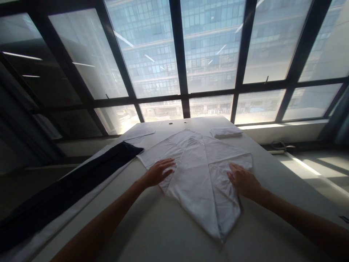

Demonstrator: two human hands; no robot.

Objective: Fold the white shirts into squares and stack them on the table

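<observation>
A white cloth garment point(191, 178), perhaps a shirt, lies spread on the white table point(152, 225). Its two sides reach out left and right, and its near end narrows to a point towards me. Creases run along its middle and right part. At its left side is my left hand point(158, 172), fingers stretched out and apart from the thumb. My right hand point(243, 181) is over the right edge, its fingers also extended. Neither hand grips the cloth; whether the fingertips press on it or hover just above, I cannot tell.
Dark navy fabric point(81, 182) lies along the table's left side over some white cloth. A folded white cloth stack point(225, 131) sits at the far right, and thin white sheets point(139, 132) at the far left. Large framed windows point(182, 51) stand beyond the table.
</observation>
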